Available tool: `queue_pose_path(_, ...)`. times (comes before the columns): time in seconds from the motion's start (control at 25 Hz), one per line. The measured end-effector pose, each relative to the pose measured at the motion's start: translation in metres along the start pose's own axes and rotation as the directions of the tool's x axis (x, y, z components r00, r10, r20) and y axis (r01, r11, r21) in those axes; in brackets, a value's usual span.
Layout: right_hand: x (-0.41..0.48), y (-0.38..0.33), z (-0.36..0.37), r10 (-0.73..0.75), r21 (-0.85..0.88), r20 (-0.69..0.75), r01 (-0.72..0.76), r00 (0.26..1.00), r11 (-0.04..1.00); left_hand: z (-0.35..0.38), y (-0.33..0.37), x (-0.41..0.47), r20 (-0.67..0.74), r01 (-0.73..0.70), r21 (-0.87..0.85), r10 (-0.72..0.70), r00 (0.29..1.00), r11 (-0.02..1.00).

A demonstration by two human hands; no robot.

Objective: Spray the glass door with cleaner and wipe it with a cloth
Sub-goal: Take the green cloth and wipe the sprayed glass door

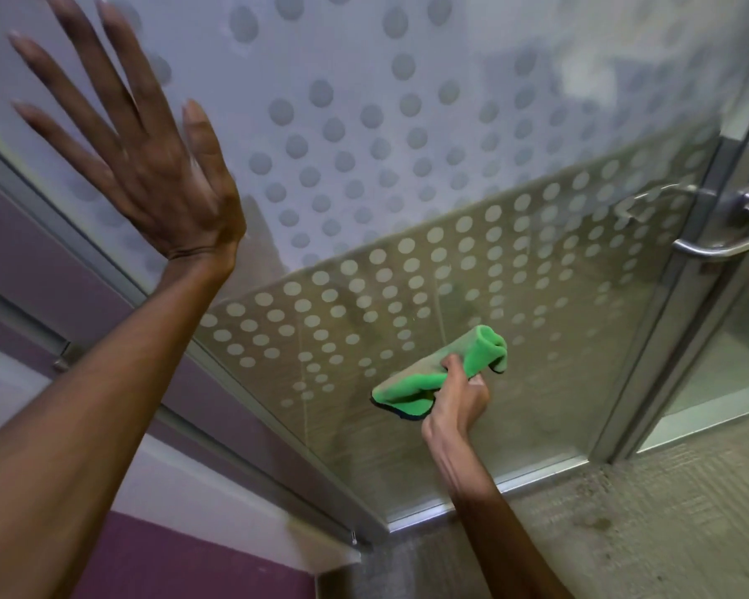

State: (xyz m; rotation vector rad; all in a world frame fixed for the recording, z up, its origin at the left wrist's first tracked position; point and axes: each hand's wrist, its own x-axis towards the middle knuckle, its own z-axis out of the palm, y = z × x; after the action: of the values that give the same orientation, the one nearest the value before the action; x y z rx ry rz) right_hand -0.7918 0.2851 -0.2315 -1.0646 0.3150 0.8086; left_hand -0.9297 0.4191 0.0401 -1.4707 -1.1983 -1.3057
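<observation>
The glass door fills the view, covered with rows of frosted dots. My left hand lies flat against the glass at the upper left, fingers spread and straight. Low on the pane, my right hand grips a folded green cloth and holds it against the glass. No spray bottle is in view.
A metal lever handle sticks out from the door's right side. A metal frame runs along the bottom of the glass, above grey carpet. A purple and white wall stands to the left.
</observation>
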Motion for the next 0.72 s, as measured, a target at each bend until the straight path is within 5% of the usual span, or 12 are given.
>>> queue_pose_path(0.52, -0.096, -0.107, 0.071, -0.193, 0.043, 0.205, 0.188, 0.960, 0.981, -0.013, 0.008, 0.002, 0.028, -0.028, -0.019, 0.028, 0.999, 0.999)
queue_pose_path(0.72, -0.117, -0.148, 0.075, -0.286, 0.121, 0.403, 0.259, 0.869, 0.958, -0.001, 0.002, 0.001, -0.010, -0.022, -0.070, 0.022, 1.000, 0.997)
